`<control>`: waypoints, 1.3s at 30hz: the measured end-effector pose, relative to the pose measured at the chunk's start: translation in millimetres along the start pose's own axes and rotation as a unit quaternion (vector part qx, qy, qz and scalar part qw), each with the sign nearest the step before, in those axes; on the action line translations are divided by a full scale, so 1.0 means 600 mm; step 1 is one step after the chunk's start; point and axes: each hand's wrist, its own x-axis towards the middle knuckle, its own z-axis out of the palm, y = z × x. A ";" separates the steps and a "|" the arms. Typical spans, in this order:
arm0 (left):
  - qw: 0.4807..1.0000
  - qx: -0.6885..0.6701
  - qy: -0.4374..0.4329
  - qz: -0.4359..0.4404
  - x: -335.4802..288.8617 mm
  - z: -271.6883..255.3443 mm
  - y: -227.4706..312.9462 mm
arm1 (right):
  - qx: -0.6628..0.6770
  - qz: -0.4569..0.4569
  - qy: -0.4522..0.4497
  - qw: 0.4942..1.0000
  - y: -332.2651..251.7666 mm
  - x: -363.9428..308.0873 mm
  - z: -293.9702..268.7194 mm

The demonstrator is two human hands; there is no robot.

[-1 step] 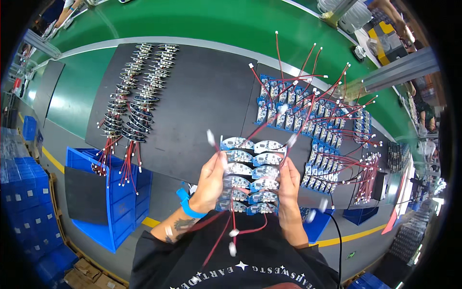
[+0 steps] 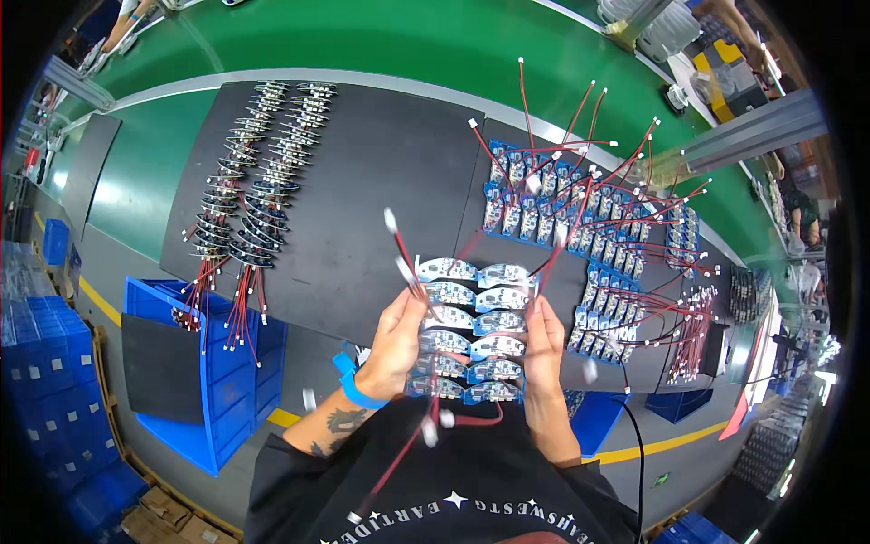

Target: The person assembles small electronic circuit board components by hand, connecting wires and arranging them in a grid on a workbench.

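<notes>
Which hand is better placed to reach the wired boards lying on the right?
Probably the right hand: it grips the board panel by its right edge, close to the wired boards. The left hand holds the opposite edge, farther away. Neither is free.

Blue-and-white circuit boards [image 2: 497, 324], red wires [image 2: 476, 422], dark-grey mat [image 2: 390, 172], green bench [image 2: 381, 45], blue wristband [image 2: 347, 370]

Blk tee [image 2: 480, 462] w/ wht print [image 2: 454, 500], blue L wristband [image 2: 354, 384], tattoo [image 2: 344, 422].
</notes>
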 end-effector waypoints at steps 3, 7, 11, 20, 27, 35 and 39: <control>0.990 -0.060 -0.014 -0.124 0.002 -0.011 0.005 | 0.007 0.078 -0.043 0.996 0.033 0.011 -0.018; 0.990 -0.076 0.092 -0.072 -0.014 -0.007 0.027 | 0.199 -0.037 0.108 0.973 -0.003 0.013 -0.017; 0.994 -0.093 0.056 -0.031 -0.040 -0.051 0.043 | 0.393 -0.028 0.052 0.918 -0.024 0.001 -0.025; 0.974 0.225 0.019 -0.011 -0.066 -0.082 0.053 | -0.186 0.002 -0.235 0.954 -0.014 0.042 0.097; 0.999 0.033 -0.012 -0.026 -0.089 -0.127 0.077 | -0.382 -0.216 -0.325 0.838 -0.007 0.107 0.133; 0.934 0.294 0.123 0.162 -0.073 -0.109 0.094 | -0.384 -0.256 -0.299 0.835 -0.018 0.094 0.164; 0.967 0.254 -0.006 -0.003 -0.070 -0.103 0.117 | -0.298 -0.170 -0.371 0.863 -0.007 0.096 0.150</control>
